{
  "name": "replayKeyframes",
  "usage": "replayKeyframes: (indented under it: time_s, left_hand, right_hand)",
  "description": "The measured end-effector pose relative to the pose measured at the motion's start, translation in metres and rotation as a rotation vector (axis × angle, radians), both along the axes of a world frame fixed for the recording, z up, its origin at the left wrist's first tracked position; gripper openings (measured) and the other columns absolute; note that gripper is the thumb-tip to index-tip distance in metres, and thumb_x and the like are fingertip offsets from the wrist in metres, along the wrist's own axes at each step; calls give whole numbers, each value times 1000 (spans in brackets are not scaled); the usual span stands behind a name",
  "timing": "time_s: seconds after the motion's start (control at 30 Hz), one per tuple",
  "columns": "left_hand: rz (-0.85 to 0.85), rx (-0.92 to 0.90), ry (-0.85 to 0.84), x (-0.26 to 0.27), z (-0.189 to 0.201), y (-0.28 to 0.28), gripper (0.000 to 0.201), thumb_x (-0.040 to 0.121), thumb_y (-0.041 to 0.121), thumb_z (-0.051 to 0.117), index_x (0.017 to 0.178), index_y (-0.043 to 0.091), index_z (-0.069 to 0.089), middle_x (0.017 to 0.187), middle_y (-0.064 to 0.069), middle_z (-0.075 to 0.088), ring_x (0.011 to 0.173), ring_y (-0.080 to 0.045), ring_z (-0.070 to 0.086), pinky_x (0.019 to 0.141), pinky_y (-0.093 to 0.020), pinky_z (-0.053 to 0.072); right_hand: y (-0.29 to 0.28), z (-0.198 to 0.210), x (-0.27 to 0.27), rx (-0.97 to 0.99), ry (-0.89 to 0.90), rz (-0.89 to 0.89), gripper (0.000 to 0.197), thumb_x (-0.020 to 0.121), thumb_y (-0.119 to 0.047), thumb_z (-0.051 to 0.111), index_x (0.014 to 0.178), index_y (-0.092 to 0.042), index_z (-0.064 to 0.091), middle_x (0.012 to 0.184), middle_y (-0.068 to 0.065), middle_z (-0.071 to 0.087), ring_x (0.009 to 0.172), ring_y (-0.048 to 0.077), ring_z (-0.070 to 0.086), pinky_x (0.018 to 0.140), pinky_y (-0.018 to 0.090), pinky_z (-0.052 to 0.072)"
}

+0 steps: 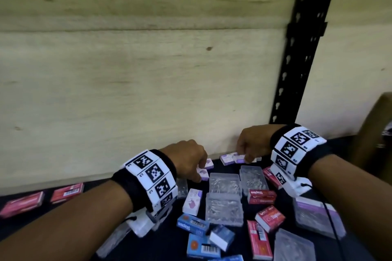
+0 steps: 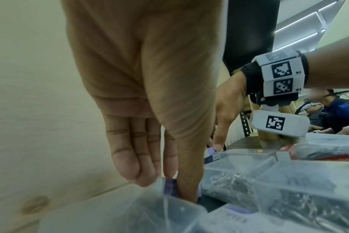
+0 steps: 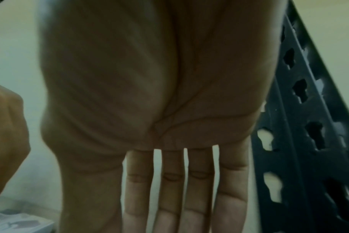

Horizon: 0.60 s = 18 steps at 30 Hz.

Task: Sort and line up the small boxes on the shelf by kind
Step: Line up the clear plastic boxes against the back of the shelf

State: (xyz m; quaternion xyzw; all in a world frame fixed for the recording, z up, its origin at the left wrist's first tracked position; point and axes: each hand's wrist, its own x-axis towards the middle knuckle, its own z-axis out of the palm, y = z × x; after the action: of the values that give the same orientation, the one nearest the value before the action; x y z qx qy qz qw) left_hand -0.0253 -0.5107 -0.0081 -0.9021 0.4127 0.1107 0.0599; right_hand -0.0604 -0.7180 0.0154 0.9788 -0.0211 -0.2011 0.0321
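Note:
Small purple-and-white boxes lie near the wooden back panel (image 1: 127,91) of the dark shelf (image 1: 165,239). My left hand (image 1: 198,170) pinches one purple box (image 2: 170,189) between thumb and fingers, with another purple box (image 1: 209,163) just behind it. My right hand (image 1: 246,158) reaches down with straight fingers (image 3: 169,205) to a short row of purple boxes (image 1: 228,158) against the panel. Its thumb tip touches one of those boxes (image 2: 211,152). The right fingertips are hidden.
Clear plastic boxes (image 1: 224,183), red staple boxes (image 1: 262,196), blue staple boxes (image 1: 192,223) and one more purple box (image 1: 192,198) lie jumbled in front of the hands. Two red boxes (image 1: 66,192) lie at the far left. A black slotted upright (image 1: 301,48) stands at right, beside a cardboard box (image 1: 373,133).

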Motion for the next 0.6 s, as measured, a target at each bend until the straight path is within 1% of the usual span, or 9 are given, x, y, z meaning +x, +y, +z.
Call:
replayKeyframes:
  time_s: [0.1,0.17,0.23,0.3,0.37,0.43,0.5,0.6]
  left_hand:
    - [-12,-12,20,2,0,0,45,77,34,81,116,18,63,112,-4,61,95,-23,62,77,-33,52]
    - [-8,-9,50,3,2,2,46,76,31,83,116,18,64,111,-3,64,95,-23,63,78,-33,53]
    - [-11,-20,64,3,6,2,44,78,29,81,118,18,65,111,-3,66,96,-22,64,80,-32,53]
    - [-21,-59,53,0,11,0,39,84,33,75,120,20,64,113,-1,66,98,-20,63,82,-32,52]
    - [-46,-82,70,-6,15,-3,38,89,39,69,122,22,63,114,0,65,100,-19,61,83,-31,50]
    - [-90,-72,99,-11,16,-8,40,90,43,66,124,23,63,117,2,64,101,-18,60,84,-30,50]
    - [-115,-62,129,-15,15,-11,44,89,48,66,126,25,63,119,5,63,103,-16,59,87,-31,50]
    - [-129,-56,156,-21,13,-18,46,86,51,68,126,28,64,123,6,62,104,-16,59,89,-31,50]
  right_hand:
    - [0,1,-5,11,12,6,33,88,-19,72,120,-17,69,100,-4,64,91,13,56,82,23,43]
    - [0,3,-9,6,21,1,32,89,-18,70,121,-19,69,104,-3,66,92,12,56,85,24,44]
    - [1,5,-12,3,21,-4,31,90,-19,69,121,-19,70,115,-2,69,94,13,56,87,24,45]
    - [2,10,-16,-5,5,-20,29,90,-21,69,119,-20,71,119,-3,69,98,14,59,93,28,47]
    - [0,15,-20,-22,-14,-35,26,90,-25,70,116,-21,72,118,-6,68,104,15,60,98,33,49]
    - [-1,22,-26,-21,-31,-56,24,89,-27,71,113,-22,73,116,-8,68,103,14,60,98,34,50]
    - [-4,27,-32,-20,-42,-68,23,87,-29,73,110,-22,73,112,-8,69,102,14,62,97,36,51]
    - [-7,31,-46,-35,-31,-77,22,85,-31,75,104,-21,73,100,-9,70,96,15,63,94,37,53]
